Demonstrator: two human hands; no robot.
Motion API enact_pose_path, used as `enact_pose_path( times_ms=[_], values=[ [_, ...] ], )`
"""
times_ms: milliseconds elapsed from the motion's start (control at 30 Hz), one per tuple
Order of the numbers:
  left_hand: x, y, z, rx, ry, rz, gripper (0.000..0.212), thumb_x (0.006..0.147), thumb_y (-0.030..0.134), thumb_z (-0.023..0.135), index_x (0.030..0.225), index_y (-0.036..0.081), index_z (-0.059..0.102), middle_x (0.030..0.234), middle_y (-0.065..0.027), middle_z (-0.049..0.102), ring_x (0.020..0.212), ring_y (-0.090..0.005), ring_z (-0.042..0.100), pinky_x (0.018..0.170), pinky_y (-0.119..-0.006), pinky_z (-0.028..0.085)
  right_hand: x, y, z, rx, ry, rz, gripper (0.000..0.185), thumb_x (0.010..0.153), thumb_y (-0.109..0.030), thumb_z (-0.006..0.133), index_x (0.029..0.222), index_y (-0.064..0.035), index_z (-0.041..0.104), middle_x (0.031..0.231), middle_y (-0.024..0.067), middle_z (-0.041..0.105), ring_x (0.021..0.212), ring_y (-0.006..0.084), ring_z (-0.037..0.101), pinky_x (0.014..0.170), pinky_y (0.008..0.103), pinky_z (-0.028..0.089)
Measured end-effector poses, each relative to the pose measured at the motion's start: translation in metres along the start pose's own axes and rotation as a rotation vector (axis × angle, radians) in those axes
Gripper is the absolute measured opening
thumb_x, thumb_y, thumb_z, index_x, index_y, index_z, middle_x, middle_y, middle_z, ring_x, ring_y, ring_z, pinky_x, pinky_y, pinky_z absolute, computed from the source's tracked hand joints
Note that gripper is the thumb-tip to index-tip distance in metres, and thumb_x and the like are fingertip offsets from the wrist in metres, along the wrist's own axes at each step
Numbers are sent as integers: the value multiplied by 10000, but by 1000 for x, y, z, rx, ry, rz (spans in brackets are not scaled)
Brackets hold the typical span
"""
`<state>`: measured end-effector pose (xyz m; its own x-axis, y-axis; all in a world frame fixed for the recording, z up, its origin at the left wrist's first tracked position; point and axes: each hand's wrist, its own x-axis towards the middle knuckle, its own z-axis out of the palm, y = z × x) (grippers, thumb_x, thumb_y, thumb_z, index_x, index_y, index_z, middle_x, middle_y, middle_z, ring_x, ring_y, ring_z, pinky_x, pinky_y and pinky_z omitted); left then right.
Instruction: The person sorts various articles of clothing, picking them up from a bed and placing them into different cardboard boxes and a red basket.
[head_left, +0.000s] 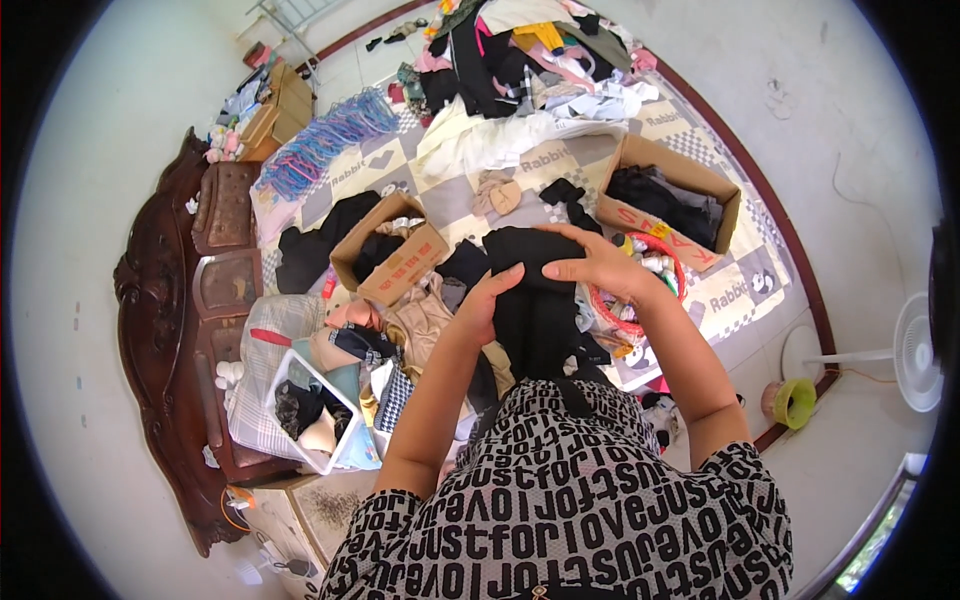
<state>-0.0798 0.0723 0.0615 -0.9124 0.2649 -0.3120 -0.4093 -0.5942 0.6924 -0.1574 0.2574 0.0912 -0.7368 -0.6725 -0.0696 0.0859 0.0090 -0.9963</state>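
Note:
A black garment (529, 315), partly folded, lies before my body, with its upper part doubled over. My left hand (487, 298) holds its left side, thumb on top. On the opposite side my right hand (600, 262) grips the folded top, its thumb lying across the cloth and its fingers along the upper edge. Some fingers of both hands are hidden by the cloth. Just right of my right hand is a red-rimmed basket (681, 279) with small items in it. A beige rolled cloth (496, 193) lies beyond the garment.
Cardboard boxes of clothes stand left (405, 271) and right (667, 234) on the patterned bed sheet (544, 159). A white bin (321, 465) sits nearer left. Farther off are bundled hangers (326, 142) and a large clothes heap (517, 67). A carved headboard (154, 330) borders the left; a fan (916, 352) stands right.

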Motion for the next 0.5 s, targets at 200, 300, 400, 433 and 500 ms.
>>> enact_pose_path(
  times_ms=[200,300,400,433,500],
  values=[
    [-1,3,-4,152,81,-191,454,824,279,615,1183,29,493,1082,-84,582,967,-193,576,837,-329,468,-3,12,2,-252,167,-69,477,667,-110,743,1098,-33,553,934,92,629,797,181,608,708,283,480],
    [-1,-6,-9,135,49,-214,419,830,278,610,1148,20,519,1053,-71,597,939,-178,588,820,-319,474,-2,15,7,-532,346,-206,432,641,-58,724,1049,-79,583,950,109,631,826,252,615,732,309,482],
    [-5,-5,1,-79,-10,-143,335,831,233,604,1071,3,560,996,-70,618,877,-172,611,775,-302,493,-2,21,7,-797,439,-470,458,605,3,678,1043,-92,581,1007,89,618,900,307,584,775,353,478],
    [-4,-5,-2,-87,-6,-114,312,831,221,599,1048,-2,568,981,-72,621,861,-172,616,756,-295,498,-3,22,8,-846,405,-518,463,605,7,673,1049,-84,575,1032,88,609,921,304,577,779,355,477],
    [1,-3,-9,-100,0,-54,269,831,196,591,1003,-10,583,952,-77,628,828,-171,625,718,-283,509,-8,21,10,-946,335,-614,474,604,14,663,1061,-69,565,1080,85,591,965,300,562,789,360,476]
  ],
)
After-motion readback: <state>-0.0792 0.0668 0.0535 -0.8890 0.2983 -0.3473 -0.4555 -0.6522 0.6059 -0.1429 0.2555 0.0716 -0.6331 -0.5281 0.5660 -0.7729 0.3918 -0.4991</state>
